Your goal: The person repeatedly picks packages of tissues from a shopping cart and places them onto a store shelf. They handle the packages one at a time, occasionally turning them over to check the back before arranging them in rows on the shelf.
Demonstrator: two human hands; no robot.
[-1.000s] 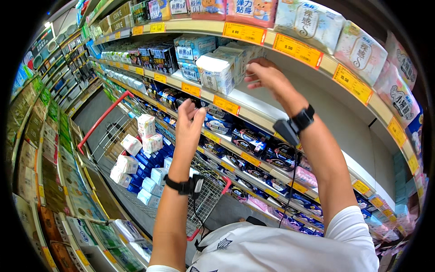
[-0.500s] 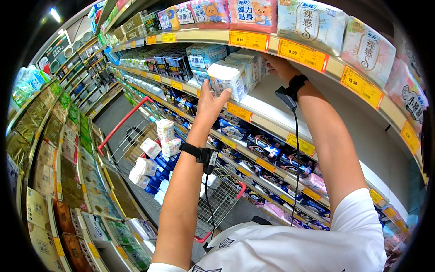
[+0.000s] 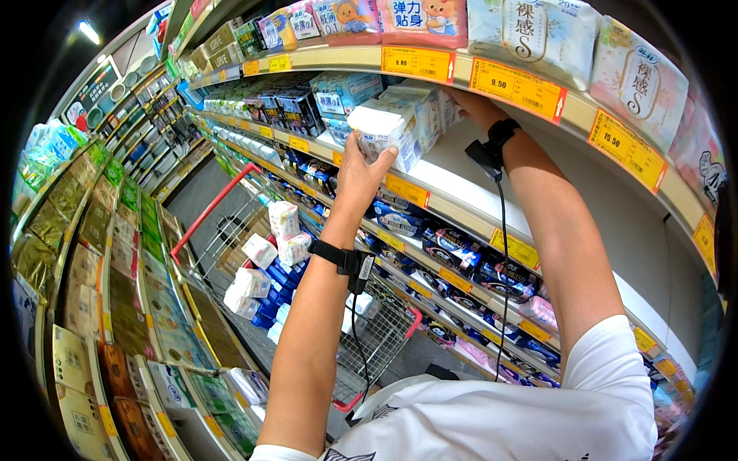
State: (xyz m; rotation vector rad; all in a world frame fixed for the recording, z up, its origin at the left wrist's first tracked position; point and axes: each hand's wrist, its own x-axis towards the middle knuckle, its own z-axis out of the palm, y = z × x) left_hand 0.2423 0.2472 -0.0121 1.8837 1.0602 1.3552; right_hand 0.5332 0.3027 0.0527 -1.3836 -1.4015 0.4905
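On the middle shelf stands a short row of white and pale-blue packs of sanitary pads (image 3: 384, 132). My left hand (image 3: 361, 170) is at the front of it, thumb on the front pack's face and fingers at its left edge, closed on that pack. My right hand (image 3: 466, 106) reaches under the upper shelf to the row's far right side, beside the rear packs. Most of its fingers are hidden by the shelf edge and packs. Both wrists carry black straps with small devices and cables.
Below left stands a shopping cart (image 3: 384, 326) with red handles, holding white and blue packs. The upper shelf (image 3: 338, 58) with price tags overhangs my right forearm. Lower shelves hold dark-blue packs (image 3: 450, 247). Another stocked shelf (image 3: 115, 307) lines the left side.
My left thumb and fingers sit slightly lower on the front pack, which has shifted slightly left in view. My right hand is farther behind the shelf edge, its fingers less visible.
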